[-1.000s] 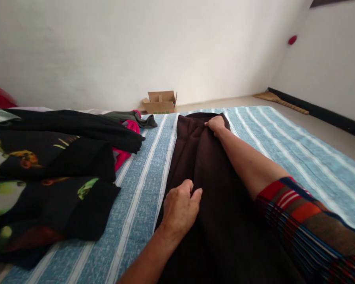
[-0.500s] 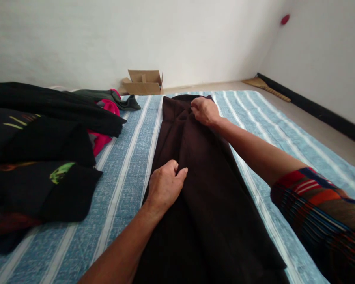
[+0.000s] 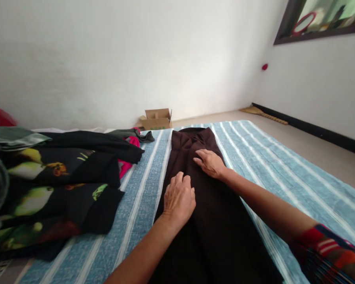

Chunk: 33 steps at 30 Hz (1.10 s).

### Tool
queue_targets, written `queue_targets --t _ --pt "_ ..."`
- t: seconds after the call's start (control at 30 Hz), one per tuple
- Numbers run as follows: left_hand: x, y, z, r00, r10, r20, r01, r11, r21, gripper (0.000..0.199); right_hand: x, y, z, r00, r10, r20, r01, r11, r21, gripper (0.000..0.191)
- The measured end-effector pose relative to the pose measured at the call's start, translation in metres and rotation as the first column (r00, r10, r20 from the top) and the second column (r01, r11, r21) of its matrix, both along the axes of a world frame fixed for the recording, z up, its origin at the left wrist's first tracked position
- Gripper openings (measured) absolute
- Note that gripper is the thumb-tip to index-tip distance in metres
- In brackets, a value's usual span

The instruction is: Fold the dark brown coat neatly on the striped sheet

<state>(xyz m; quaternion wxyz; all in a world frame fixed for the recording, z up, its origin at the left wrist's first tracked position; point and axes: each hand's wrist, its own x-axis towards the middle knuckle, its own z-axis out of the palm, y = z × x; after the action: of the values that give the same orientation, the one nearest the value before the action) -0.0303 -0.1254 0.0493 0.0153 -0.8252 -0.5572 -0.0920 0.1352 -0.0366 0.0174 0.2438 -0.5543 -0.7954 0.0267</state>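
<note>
A long dark brown garment [image 3: 207, 221] lies stretched out on a blue and white striped cloth [image 3: 144, 173], running away from me. My left hand [image 3: 179, 197] rests palm down on its left part, fingers slightly bent and apart, gripping nothing. Farther up and to the right, my right hand [image 3: 210, 162] lies on the garment with its fingers spread a little. Small creases show near the garment's far end, beyond my right hand.
Dark printed clothes [image 3: 62, 197] are heaped at the left, with a pink piece [image 3: 124, 167] among them. An open cardboard box [image 3: 156, 120] stands by the far wall. A straw broom [image 3: 263, 113] lies on the floor at the right.
The view has tilted up and turned left. My right hand has come back from the garment's far end and opened. My left hand has turned palm down, its fingers no longer pinched.
</note>
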Motion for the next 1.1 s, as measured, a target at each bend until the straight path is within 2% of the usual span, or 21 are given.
queue_targets --t 0.13,0.3,0.43,0.57,0.7,0.83,0.97,1.03,1.1 --pt "0.020 0.028 -0.004 0.998 -0.057 0.016 0.057 0.998 0.036 0.028 0.004 -0.057 -0.008 0.999 0.010 -0.042 -0.007 0.996 0.085 0.033" --pt "0.056 0.090 -0.013 0.996 -0.091 -0.019 0.092 0.996 0.002 0.027 0.000 -0.115 -0.018 1.000 -0.020 -0.004 0.020 0.996 0.082 0.041" --pt "0.080 0.134 -0.030 0.999 -0.049 -0.020 0.048 0.997 -0.057 0.044 -0.009 -0.129 -0.026 0.999 -0.009 0.050 0.009 1.000 0.010 0.062" --pt "0.084 0.157 -0.051 0.999 -0.039 -0.025 0.036 0.992 -0.125 0.063 -0.009 -0.125 -0.033 0.997 -0.010 0.073 0.017 0.996 -0.085 0.069" --pt "0.079 0.162 -0.061 0.997 -0.078 -0.024 0.076 0.994 -0.081 0.065 -0.008 -0.124 -0.034 0.997 -0.023 0.079 0.031 0.993 -0.111 0.069" --pt "0.081 0.158 -0.060 0.996 -0.094 -0.008 0.094 0.996 -0.012 0.061 -0.010 -0.125 -0.034 0.997 -0.029 0.070 0.037 0.993 -0.110 0.067" --pt "0.075 0.139 -0.046 0.995 -0.090 0.037 0.089 0.996 0.027 0.049 -0.003 -0.126 -0.032 0.999 0.014 -0.042 -0.018 0.996 -0.090 0.063" --pt "0.063 0.124 -0.035 0.992 -0.087 0.092 0.081 0.994 0.070 0.045 0.009 -0.128 -0.025 0.985 0.043 -0.169 -0.057 0.995 -0.078 0.057" --pt "0.044 0.105 -0.025 0.984 -0.065 0.163 0.051 0.995 0.084 0.039 0.024 -0.132 -0.018 0.953 0.015 -0.301 -0.033 0.998 -0.055 0.049"
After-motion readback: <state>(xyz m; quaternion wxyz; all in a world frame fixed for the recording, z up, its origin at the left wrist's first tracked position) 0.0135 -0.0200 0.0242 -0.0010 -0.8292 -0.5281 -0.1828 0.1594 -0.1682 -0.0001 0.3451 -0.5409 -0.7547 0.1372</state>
